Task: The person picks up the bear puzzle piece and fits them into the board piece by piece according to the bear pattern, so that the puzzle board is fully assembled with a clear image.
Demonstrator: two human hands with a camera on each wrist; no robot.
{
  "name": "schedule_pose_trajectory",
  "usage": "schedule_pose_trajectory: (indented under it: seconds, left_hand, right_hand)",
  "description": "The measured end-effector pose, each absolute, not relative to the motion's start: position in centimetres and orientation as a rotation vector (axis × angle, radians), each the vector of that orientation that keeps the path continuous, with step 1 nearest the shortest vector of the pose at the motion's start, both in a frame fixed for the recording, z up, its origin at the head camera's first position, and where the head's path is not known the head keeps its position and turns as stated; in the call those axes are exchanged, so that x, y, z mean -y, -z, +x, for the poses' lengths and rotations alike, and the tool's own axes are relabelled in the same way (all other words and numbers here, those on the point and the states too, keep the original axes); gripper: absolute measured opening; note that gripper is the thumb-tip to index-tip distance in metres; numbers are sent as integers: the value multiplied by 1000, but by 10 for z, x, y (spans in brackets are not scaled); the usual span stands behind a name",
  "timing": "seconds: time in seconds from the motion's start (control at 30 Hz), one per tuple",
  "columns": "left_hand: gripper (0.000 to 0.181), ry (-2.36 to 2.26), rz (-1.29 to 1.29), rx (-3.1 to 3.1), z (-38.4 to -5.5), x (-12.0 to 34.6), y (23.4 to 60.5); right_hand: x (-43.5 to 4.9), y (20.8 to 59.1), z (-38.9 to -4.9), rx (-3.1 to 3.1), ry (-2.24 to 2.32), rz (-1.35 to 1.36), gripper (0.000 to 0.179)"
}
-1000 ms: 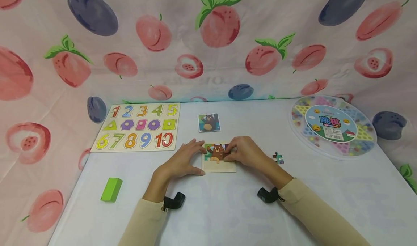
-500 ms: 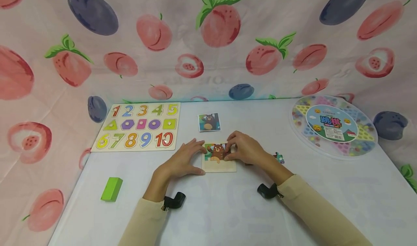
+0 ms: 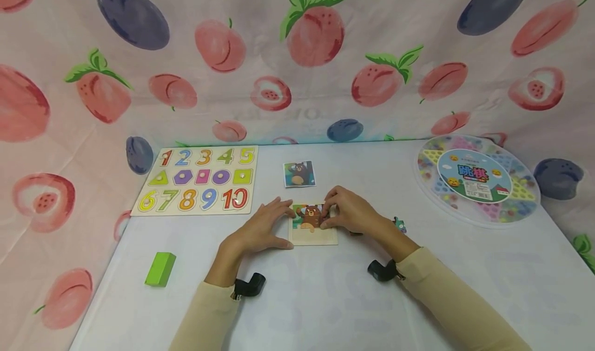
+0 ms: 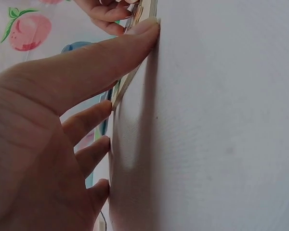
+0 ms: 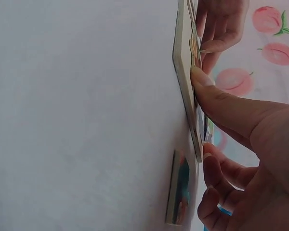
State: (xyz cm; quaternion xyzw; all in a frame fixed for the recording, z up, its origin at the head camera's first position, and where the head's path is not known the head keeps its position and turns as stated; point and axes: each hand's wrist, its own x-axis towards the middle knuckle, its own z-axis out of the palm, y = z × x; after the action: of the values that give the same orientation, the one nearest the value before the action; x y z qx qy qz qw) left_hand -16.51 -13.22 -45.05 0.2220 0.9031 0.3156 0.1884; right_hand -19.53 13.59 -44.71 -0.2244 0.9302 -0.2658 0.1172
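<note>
A small wooden jigsaw board lies on the white table in the middle of the head view. Bear-picture pieces fill much of its upper part, while bare wood shows along the near side. My left hand spans the board's left side, fingers extended, thumb at the near corner and fingertip at the upper left. At the board's upper right, my right hand pinches a dark jigsaw piece down against the board, thumb and fingers mostly covering it. In the right wrist view, the thumb presses on the picture surface.
Beyond the board lies a bear picture card. Loose jigsaw pieces lie right, partly behind the right wrist. A number puzzle board stands back left, a green block front left, and a round Chinese checkers set back right.
My right hand has shifted slightly up at the board's right side, uncovering a loose piece under the wrist. My left hand keeps its place at the left edge.
</note>
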Motion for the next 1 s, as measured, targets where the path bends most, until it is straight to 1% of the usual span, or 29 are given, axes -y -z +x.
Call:
schedule_pose_trajectory:
  seconds: [0.2, 0.47, 0.63, 0.7, 1.0]
  left_hand:
    - [62, -892, 628, -2537, -166, 132, 450]
    - [63, -884, 626, -2540, -166, 132, 450]
    - [62, -883, 638, -2551, -166, 132, 451]
    - [62, -890, 646, -2553, -166, 133, 451]
    - [62, -892, 641, -2550, -166, 132, 452]
  right_hand:
    - [-148, 446, -200, -2636, 825, -794, 21]
    - [-179, 434, -203, -2591, 852, -836, 38]
    - [-196, 432, -199, -2645, 812, -814, 51]
    - [-201, 434, -196, -2657, 806, -796, 53]
    - [-214, 447, -185, -2662, 792, -753, 52]
